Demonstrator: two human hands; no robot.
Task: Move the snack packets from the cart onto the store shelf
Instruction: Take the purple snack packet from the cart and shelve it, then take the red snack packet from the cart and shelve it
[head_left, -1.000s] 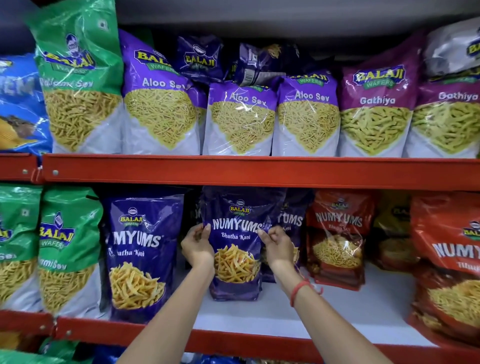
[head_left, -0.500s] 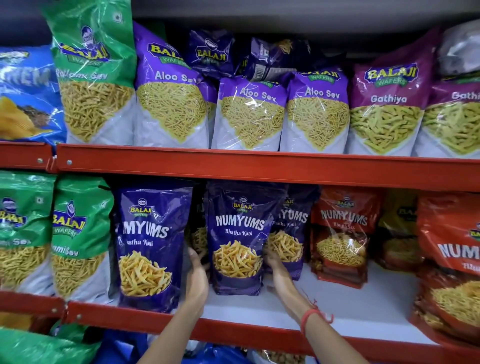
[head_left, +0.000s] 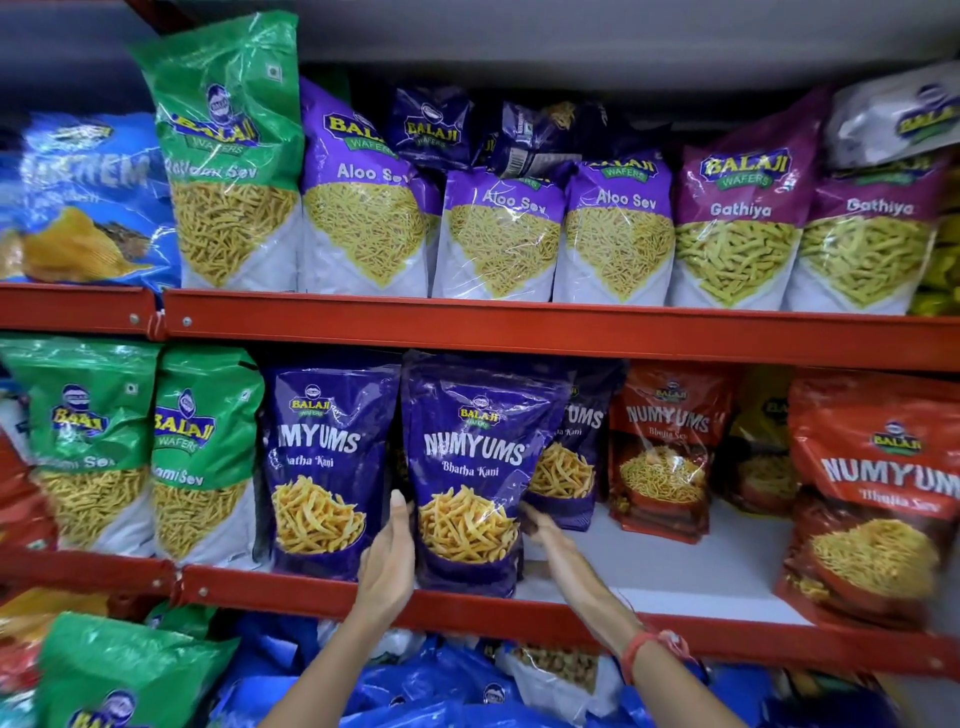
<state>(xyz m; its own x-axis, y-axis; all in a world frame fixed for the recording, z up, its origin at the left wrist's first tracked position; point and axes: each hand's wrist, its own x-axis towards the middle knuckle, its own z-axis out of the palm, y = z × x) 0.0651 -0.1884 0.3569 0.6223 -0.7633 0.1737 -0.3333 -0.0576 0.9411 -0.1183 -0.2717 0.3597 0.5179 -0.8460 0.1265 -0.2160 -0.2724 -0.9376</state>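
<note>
Item: purple Numyums Bhatha Kani packet (head_left: 470, 478), upright at the front of the middle shelf (head_left: 519, 613), at six o'clock in the head view. Left hand (head_left: 387, 566): flat, fingers extended and together, palm pressed to the packet's left edge; nothing is enclosed. Right hand (head_left: 545, 530): laid against the lower right edge, fingertips partly hidden behind the packet, so whether they hook round it cannot be told; the wrist carries a red thread band (head_left: 641, 649). Neighbours: a matching purple packet (head_left: 324, 467) touching at nine o'clock, another purple packet (head_left: 569, 457) set back at three o'clock, and red Numyums packets (head_left: 665, 452) further along at three o'clock. Stock awaiting shelving: blue and green packets (head_left: 124, 675) at seven o'clock below the shelf edge, probably in the cart. Handling note: square the packet between both palms, face forward, base flat on the board, flush with its left neighbour; press lightly, since the pouch likely crumples and tips.
</note>
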